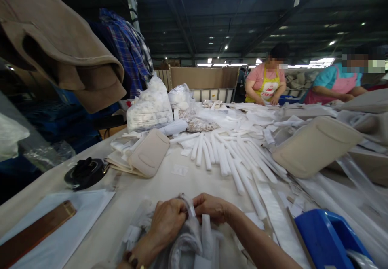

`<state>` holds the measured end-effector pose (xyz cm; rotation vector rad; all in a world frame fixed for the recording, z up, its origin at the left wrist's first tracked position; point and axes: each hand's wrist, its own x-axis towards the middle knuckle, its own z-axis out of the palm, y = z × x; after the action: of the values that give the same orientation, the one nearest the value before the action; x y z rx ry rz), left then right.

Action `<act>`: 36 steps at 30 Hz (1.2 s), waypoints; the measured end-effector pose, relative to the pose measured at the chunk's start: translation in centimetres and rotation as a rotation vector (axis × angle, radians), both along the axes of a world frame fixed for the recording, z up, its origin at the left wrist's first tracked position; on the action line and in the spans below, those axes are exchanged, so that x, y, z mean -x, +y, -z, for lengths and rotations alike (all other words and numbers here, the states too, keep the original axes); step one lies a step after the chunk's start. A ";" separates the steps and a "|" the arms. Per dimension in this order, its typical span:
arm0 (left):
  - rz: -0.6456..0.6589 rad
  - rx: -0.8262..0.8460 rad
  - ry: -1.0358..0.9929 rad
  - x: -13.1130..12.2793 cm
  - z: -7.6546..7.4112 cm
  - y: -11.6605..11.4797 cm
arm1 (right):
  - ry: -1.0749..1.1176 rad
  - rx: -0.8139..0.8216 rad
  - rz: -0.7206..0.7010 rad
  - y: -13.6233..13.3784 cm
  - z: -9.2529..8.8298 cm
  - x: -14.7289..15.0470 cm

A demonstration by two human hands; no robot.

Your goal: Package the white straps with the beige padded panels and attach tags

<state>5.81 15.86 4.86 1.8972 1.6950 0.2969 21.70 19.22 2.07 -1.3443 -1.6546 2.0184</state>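
My left hand (169, 219) and my right hand (210, 207) meet low in the middle of the view, close to the table's near side. Their fingers are closed on opposite sides of a pale curved strap (188, 205), which seems wrapped in thin white or clear material. Below it, a whitish looped piece (184, 242) lies among clear plastic, partly hidden by my left wrist. A white wrapping roll (207, 232) stands out just under my right hand. The fingertips are partly hidden and slightly blurred.
Many white foam rolls (224, 155) fan across the table (160, 186). Beige bags (151, 152) lie left and right. A black round object (85, 172), a phone (36, 228) on paper and a blue tape dispenser (330, 236) flank me. Two people (266, 85) work across the table.
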 end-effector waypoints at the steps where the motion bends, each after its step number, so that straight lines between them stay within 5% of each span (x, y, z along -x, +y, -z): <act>1: -0.015 0.018 -0.038 0.1 0.0 0.1 | -0.035 -0.051 -0.026 0.1 -0.4 -0.1; 10: -0.275 0.282 -0.584 -0.3 -1.1 0.2 | -0.580 -0.628 -0.234 0.8 -3.7 -1.1; 16: -0.495 0.404 -0.926 0.0 -1.1 0.6 | -0.746 -0.842 -0.280 0.0 -4.6 -1.6; 24: -0.628 0.468 -1.240 0.3 -1.7 0.8 | -0.694 -0.839 -0.212 0.0 -3.7 -1.5; 29: -0.488 0.386 -1.273 -0.1 -1.5 0.1 | -0.580 -0.725 -0.091 0.9 -4.4 -2.4; 36: -0.336 0.234 -1.183 -1.5 0.1 -0.3 | -0.287 -0.584 0.268 0.6 -5.4 -1.9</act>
<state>7.26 15.61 4.73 0.8720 1.0918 1.0441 23.63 19.86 7.51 -1.5558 -1.8536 1.1079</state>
